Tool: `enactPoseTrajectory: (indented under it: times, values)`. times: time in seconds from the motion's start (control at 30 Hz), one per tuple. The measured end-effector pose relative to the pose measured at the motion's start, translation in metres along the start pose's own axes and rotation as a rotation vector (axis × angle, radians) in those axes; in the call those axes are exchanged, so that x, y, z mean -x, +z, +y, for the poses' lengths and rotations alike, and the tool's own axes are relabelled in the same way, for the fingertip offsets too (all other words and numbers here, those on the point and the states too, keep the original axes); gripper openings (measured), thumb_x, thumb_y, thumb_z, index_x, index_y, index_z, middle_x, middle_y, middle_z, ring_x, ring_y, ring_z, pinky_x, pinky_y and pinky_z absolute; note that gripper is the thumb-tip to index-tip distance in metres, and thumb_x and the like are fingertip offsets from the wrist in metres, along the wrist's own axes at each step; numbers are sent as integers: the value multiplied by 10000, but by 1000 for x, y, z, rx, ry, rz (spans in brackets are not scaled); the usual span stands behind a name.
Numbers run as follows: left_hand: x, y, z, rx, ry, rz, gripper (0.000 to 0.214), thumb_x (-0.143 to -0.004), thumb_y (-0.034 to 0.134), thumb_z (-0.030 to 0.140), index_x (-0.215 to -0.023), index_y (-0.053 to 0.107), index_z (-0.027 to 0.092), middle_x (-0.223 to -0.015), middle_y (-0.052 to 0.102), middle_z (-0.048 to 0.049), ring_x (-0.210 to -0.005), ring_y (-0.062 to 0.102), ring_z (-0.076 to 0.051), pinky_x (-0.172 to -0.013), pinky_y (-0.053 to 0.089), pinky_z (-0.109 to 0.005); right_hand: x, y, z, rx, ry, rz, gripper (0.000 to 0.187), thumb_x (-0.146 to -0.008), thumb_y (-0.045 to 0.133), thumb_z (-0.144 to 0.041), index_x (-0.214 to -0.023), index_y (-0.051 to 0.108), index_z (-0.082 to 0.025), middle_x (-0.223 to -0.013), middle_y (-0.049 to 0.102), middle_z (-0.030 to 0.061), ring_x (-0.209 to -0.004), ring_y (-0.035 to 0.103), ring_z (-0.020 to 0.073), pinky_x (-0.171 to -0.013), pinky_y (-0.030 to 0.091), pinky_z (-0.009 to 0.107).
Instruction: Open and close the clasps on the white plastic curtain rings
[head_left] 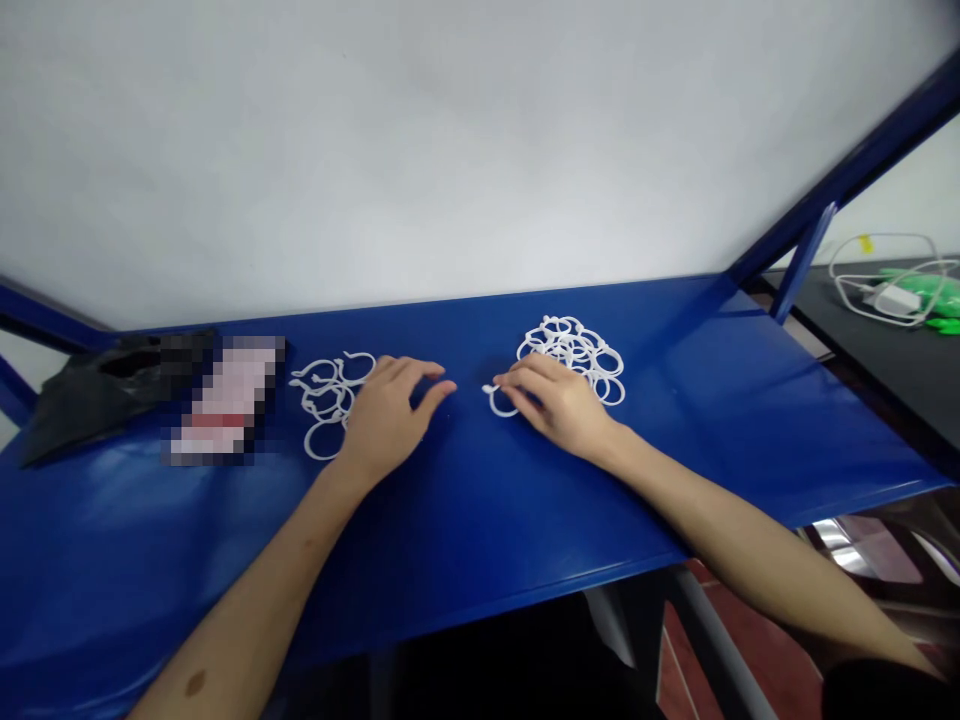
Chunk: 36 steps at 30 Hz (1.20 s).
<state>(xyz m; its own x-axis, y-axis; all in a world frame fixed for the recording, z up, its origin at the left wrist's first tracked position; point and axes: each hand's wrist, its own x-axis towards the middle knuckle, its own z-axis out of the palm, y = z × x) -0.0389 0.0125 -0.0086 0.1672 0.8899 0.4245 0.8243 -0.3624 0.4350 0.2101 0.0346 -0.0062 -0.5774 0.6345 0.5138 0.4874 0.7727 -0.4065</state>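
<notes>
My right hand (559, 400) pinches a white plastic curtain ring (501, 408) between thumb and fingers, low over the blue table. Part of that ring is hidden behind the fingers. Just beyond this hand lies a heap of white rings (571, 345), overlapping one another. My left hand (397, 405) is open and holds nothing, its thumb and fingertips apart and pointing toward the right hand. Beside it on the left is a second group of white rings (324, 395), at least some of them with a gap. The left hand hides part of this group.
The blue tabletop (465, 520) meets a pale wall at the back. On the left lie a black plastic bag (82, 400) and a blurred-out flat object (229, 400). A blue frame (802, 265) rises at right; beyond it a white charger (892, 298) with cable rests on a dark surface.
</notes>
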Motion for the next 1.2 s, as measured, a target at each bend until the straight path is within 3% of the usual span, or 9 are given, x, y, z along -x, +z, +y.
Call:
enactPoseTrajectory:
  times: [0.07,0.17,0.3,0.37,0.53,0.8,1.0,1.1,1.2]
  values:
    - [-2,-4,-16,-253,-60,87,288,-946,551,422,-1052,712,207,-1068,719,-143,-1059,598,-355,-956,442,-533,-2,-17,12,126,56,53,217,-1024,488,-251,-1054,694,-190,-1065,673,111,-970,651,218,-811,560,375]
    - [0,-8,-36,-501,-119,114,314,-921,556,428,-1018,725,182,-1059,690,-200,-1065,555,-418,-863,429,-558,-3,-46,37,267,152,61,217,-1010,501,-267,-1019,703,-187,-1012,672,106,-907,645,218,-772,545,375]
    - [3,-10,-42,-617,-119,29,302,-926,487,367,-980,710,170,-982,689,-206,-1015,547,-411,-809,409,-540,-2,-77,60,249,207,-10,161,-957,563,-266,-999,697,-188,-939,695,77,-837,638,202,-728,517,354]
    - [2,-11,-38,-631,-166,-53,296,-931,450,317,-1024,688,167,-1006,700,-190,-1030,541,-399,-826,393,-534,-1,-84,61,174,196,-111,139,-939,587,-274,-966,703,-202,-922,710,60,-849,639,197,-752,508,348]
    - [-2,-11,-28,-591,-214,-167,283,-946,414,252,-1087,650,185,-1065,720,-136,-1081,528,-360,-905,343,-523,0,-83,49,36,184,-395,127,-922,607,-245,-916,732,-221,-964,729,37,-894,655,184,-798,499,324]
    - [0,-12,-33,-627,-226,-121,274,-945,484,335,-952,701,168,-1066,676,-182,-1094,501,-412,-849,350,-532,3,-72,44,169,222,-405,124,-909,605,-194,-919,727,-218,-1004,710,46,-886,645,183,-743,488,310]
    - [-2,-6,-29,-511,-71,5,209,-951,532,294,-905,699,179,-977,692,-137,-1030,527,-367,-843,373,-512,2,-71,32,167,165,-314,134,-960,583,-266,-965,703,-207,-942,706,53,-873,638,193,-732,490,314]
    - [-2,-2,-17,-366,156,99,166,-966,562,281,-918,692,189,-938,697,-95,-948,554,-287,-827,419,-438,1,-61,21,139,129,-204,167,-996,550,-296,-983,685,-199,-952,701,61,-883,647,194,-769,501,327]
    - [2,0,2,-234,404,151,95,-966,592,221,-954,685,200,-932,704,-52,-916,570,-220,-838,451,-374,2,-41,6,-29,150,-122,182,-1002,560,-332,-1085,647,-196,-973,712,60,-846,668,177,-764,524,317]
